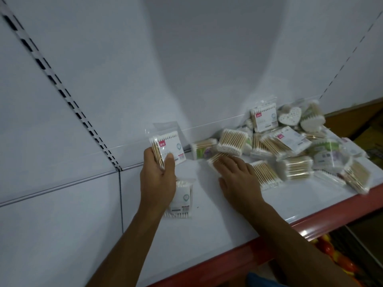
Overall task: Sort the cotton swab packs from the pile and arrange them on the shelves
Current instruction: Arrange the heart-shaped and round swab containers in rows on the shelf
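Two bare forearms reach over a smooth white shelf (228, 204) with a red front edge. Left hand (158, 179) pinches a flat, clear pack (169, 149) of wooden-stemmed swabs upright. Right hand (238, 177) lies flat, fingers spread, on another pack (217, 160) beside the crinkly pile (290, 146) toward the shelf's right end.

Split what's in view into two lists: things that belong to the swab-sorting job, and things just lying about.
Job: held pack in left hand; right hand on loose pack; pile; sorted pack; shelf.
Lying about: orange-yellow goods below.
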